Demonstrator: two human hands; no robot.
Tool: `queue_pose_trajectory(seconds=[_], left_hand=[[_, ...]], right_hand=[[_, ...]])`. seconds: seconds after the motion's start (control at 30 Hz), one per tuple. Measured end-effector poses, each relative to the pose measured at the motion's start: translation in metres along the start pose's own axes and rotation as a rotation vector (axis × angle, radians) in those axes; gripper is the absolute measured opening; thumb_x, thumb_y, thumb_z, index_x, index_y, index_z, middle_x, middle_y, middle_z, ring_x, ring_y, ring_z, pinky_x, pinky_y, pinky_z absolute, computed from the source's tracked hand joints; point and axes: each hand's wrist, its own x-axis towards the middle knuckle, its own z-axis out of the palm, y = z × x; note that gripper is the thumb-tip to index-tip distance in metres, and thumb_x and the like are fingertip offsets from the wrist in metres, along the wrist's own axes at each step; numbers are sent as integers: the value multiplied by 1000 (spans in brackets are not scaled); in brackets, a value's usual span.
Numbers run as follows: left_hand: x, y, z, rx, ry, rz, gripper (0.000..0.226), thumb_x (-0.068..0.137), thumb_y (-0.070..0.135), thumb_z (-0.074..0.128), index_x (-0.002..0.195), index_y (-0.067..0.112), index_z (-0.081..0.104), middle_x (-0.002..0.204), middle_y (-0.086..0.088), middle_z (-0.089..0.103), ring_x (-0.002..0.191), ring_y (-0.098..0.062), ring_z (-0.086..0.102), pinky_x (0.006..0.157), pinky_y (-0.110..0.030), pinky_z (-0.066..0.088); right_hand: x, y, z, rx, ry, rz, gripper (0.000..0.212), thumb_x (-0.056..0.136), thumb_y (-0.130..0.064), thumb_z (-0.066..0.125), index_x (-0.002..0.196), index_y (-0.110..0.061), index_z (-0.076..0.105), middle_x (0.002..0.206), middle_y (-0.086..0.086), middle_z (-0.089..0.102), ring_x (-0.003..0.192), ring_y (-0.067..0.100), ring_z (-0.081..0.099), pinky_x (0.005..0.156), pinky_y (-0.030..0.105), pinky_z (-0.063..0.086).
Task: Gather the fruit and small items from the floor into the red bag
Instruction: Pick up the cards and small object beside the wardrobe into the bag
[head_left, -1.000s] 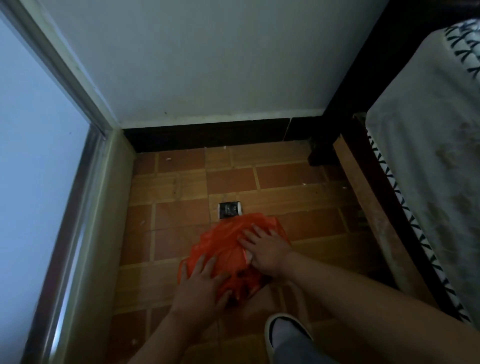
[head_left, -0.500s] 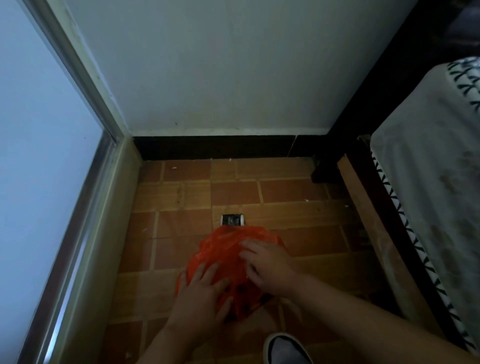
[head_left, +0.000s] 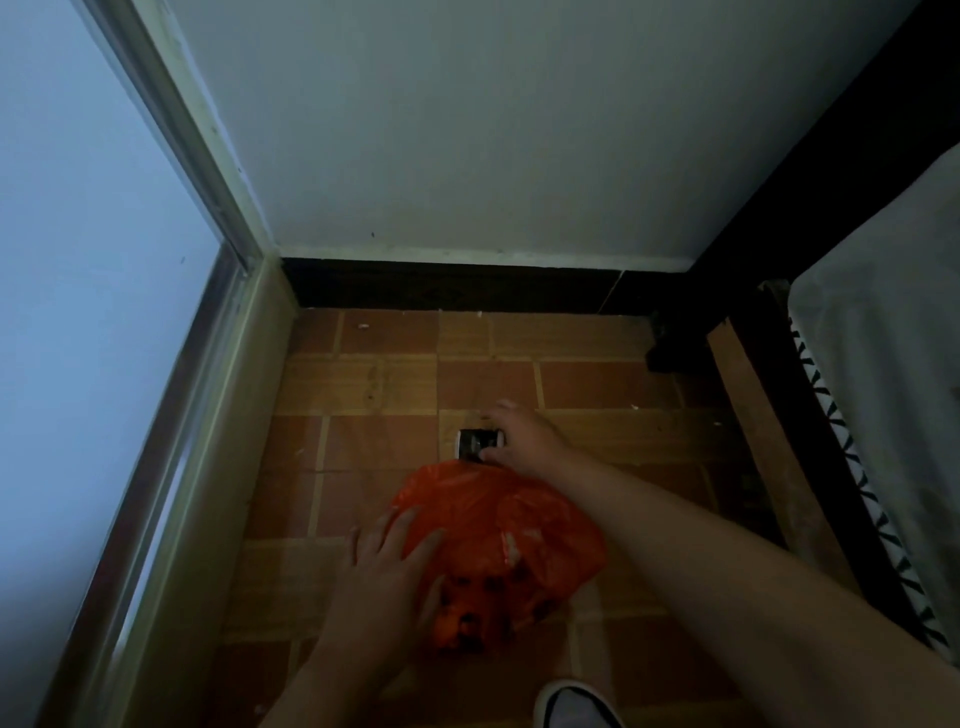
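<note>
right hand grip curled narrow around a small dark item on the floor, fingers touching it, not lifted. left hand spread wide, flat on the red bag, pinning its near-left side. item sits just beyond the bag's far edge. open tile left and far; bed frame crowds the right, shoe near.

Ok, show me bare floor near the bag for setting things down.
Bare tiles lie left of the bag, toward the door frame, and beyond the small item, up to the skirting. It is crowded between bag and bed.
</note>
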Motion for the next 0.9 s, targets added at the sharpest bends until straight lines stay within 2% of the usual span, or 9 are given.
queue_pose_trajectory(seconds=[0.1, 0.17, 0.33, 0.4, 0.5, 0.67, 0.73, 0.83, 0.9], left_hand=[[-2, -4, 3, -27, -12, -15, 65, 94, 65, 21, 153, 43, 40, 167, 3, 28, 158, -23, 14, 125, -55, 14], [-2, -6, 3, -33, -23, -19, 60, 99, 63, 27, 155, 44, 36, 168, 5, 23, 159, -21, 8, 126, -53, 10], [1, -4, -2, -38, -35, -16, 57, 102, 57, 37, 157, 43, 31, 170, 3, 20, 159, -20, 6, 128, -51, 10], [1, -4, -2, -47, -40, -15, 57, 103, 57, 36, 157, 43, 31, 170, 4, 19, 159, -19, 4, 129, -50, 10], [-1, -4, -1, -43, -13, 2, 59, 98, 59, 32, 155, 43, 36, 168, 4, 27, 158, -19, 11, 128, -51, 15], [-4, 3, -9, -26, -2, 16, 58, 102, 52, 35, 158, 43, 26, 170, 5, 19, 158, -19, 7, 128, -48, 9], [-6, 7, -13, -23, 1, 25, 58, 101, 53, 31, 158, 42, 29, 169, 4, 21, 158, -20, 10, 128, -50, 11], [-10, 7, -14, -10, 33, 33, 55, 100, 49, 41, 154, 39, 38, 166, 0, 33, 156, -24, 22, 125, -53, 19], [-14, 6, -16, 5, 46, 35, 55, 101, 46, 45, 155, 38, 38, 166, -1, 33, 155, -25, 24, 125, -52, 19]], right_hand=[[10, 7, 17, -66, -95, -50, 80, 82, -41, 86, 150, -21, 49, 143, 1, 51, 131, 25, 47, 106, 38, 45], [13, 9, 23, -101, -82, -78, 81, 80, -44, 86, 150, -22, 50, 142, 0, 49, 128, 24, 45, 104, 39, 46], [17, 9, 21, -106, -42, -89, 57, 83, -25, 81, 136, -17, 61, 124, 0, 53, 119, 22, 48, 97, 37, 48], [15, 10, 19, -90, -28, -87, 57, 82, -21, 80, 135, -17, 61, 122, 0, 53, 118, 21, 48, 96, 36, 48], [9, 9, 17, -42, 26, -63, 59, 81, -23, 81, 137, -20, 60, 119, -3, 52, 117, 19, 48, 95, 34, 48], [-20, -2, -2, 54, 210, -103, 53, 81, -25, 79, 131, -26, 62, 112, -10, 51, 110, 16, 51, 85, 32, 48], [-38, -9, -13, 70, 262, -123, 54, 81, -26, 79, 132, -25, 62, 116, -9, 52, 111, 15, 51, 88, 34, 50], [-68, -21, -23, 84, 335, -158, 57, 81, -27, 80, 135, -25, 60, 120, -8, 53, 112, 14, 50, 91, 35, 51], [-91, -28, -19, 100, 328, -164, 61, 81, -25, 79, 138, -25, 58, 123, -8, 53, 115, 13, 48, 93, 33, 49]])
